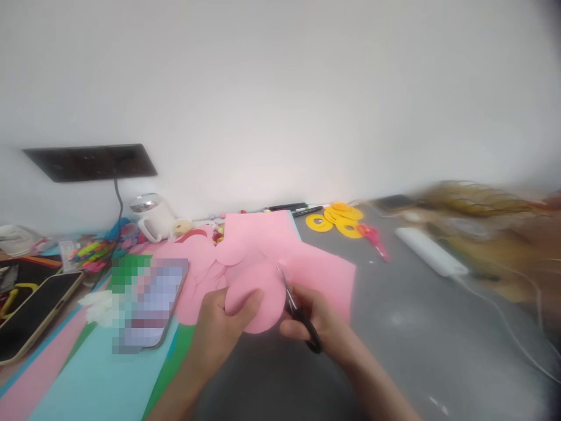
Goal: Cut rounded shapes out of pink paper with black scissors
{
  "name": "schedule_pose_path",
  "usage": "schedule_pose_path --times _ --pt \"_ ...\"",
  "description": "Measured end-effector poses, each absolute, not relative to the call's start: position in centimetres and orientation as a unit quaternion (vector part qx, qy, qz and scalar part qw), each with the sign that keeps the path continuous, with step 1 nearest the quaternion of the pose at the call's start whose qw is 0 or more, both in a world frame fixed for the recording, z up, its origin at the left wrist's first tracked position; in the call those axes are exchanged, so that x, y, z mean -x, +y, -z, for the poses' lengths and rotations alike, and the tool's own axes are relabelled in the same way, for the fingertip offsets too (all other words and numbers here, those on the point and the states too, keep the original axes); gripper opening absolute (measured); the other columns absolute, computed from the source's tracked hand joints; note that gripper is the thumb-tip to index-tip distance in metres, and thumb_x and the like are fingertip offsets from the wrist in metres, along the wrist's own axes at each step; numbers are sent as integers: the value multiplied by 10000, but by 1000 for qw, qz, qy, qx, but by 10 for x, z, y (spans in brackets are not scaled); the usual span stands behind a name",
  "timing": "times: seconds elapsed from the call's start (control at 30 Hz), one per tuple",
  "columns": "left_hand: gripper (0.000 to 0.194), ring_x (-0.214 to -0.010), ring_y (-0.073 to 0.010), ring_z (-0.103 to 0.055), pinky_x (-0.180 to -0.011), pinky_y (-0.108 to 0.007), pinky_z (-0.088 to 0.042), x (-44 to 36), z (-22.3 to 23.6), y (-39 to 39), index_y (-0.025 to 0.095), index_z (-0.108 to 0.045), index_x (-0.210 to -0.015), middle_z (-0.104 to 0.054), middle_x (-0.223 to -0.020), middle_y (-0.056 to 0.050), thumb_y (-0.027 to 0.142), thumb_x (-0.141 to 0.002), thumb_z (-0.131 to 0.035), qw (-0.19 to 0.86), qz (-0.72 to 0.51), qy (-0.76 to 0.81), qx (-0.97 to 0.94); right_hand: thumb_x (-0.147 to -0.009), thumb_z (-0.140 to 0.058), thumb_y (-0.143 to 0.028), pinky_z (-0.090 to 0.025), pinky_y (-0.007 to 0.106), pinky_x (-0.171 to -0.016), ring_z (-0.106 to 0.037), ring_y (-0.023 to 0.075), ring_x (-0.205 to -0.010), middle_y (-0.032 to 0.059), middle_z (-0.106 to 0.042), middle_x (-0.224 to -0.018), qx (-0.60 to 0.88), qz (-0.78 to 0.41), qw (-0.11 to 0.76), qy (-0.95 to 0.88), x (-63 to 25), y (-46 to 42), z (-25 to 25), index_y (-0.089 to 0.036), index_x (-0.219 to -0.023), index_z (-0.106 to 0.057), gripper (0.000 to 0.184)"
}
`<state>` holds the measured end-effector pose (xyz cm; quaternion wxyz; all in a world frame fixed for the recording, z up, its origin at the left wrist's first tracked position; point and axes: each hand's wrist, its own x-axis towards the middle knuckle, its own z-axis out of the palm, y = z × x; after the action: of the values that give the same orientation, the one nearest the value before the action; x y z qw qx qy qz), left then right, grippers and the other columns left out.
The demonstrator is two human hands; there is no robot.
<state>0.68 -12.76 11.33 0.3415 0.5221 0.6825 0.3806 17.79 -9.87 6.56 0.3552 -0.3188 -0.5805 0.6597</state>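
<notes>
Two bare hands met over a grey tabletop (394, 345), seen from the head-worn camera I was following from afar. The left hand (214, 330) pinched a pink paper disc (269, 304) near its left side, thumb pressed on top, the other fingers mostly hidden behind it. The right hand (322, 324) was curled around the black handles of a pair of scissors (301, 317), its fingers partly closed; blur kept me from telling how wide the blades stood. They pointed away from the wearer, along the disc's right edge.

The disc was held above the near side of some pink sheets (326, 278), to the right of a loose pile of pink discs (193, 295). Yellow paper rings (346, 225) and pink-handled scissors (372, 237) lay farther back on the right.

I judged this to be rim trimming, with the outline already nearly round. A further snip would have called for a steady left pinch, the disc turned slightly into the blades, and fingertips clear of them.
</notes>
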Motion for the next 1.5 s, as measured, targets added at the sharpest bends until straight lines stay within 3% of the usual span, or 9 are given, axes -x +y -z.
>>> schedule_pose_path --times 0.47,0.7,0.87,1.07,1.27,1.5 --pt "460 -482 -92 -233 -425 -237 -228 2 -111 -124 223 -309 -458 -261 -478 59 521 -659 -597 337 -379 671 -542 -627 -746 -599 -264 212 -490 -337 86 -550 -51 -385 -598 329 -653 349 -586 -178 -100 -67 -162 -736 -486 520" --pt "489 -478 -86 -211 -423 -238 -194 3 -111 -124 231 -254 -469 -218 -491 61 530 -680 -578 324 -376 666 -557 -634 -756 -509 -284 217 -473 -385 90 -508 -50 -426 -561 345 -656 336 -582 -177 -101 -73 -152 -768 -528 445" --pt "476 -512 -99 -253 -449 -239 -195 7 -108 -123 210 -330 -498 -258 -537 44 570 -713 -555 332 -347 673 -563 -622 -755 -358 -310 222 -474 -418 96 -489 -48 -459 -538 373 -660 321 -567 -176 -103 -76 -152 -768 -524 342" --pt "477 -526 -103 -260 -462 -242 -205 10 -105 -123 202 -356 -506 -266 -545 41 580 -719 -556 336 -344 672 -563 -643 -713 -320 -345 225 -473 -453 103 -479 -39 -495 -534 376 -658 318 -570 -176 -103 -73 -148 -778 -541 278" --pt "463 -514 -104 -284 -457 -239 -226 11 -105 -124 193 -398 -500 -317 -522 39 570 -705 -571 349 -353 667 -556 -642 -733 -376 -356 220 -450 -474 101 -446 -38 -502 -537 379 -664 307 -567 -177 -102 -69 -146 -773 -545 325" --pt "460 -444 -99 -318 -430 -234 -261 1 -114 -130 195 -418 -453 -364 -434 45 530 -724 -579 348 -428 665 -504 -667 -742 -485 -380 235 -508 -486 110 -527 -27 -494 -625 362 -645 358 -570 -178 -100 -68 -153 -789 -540 408"
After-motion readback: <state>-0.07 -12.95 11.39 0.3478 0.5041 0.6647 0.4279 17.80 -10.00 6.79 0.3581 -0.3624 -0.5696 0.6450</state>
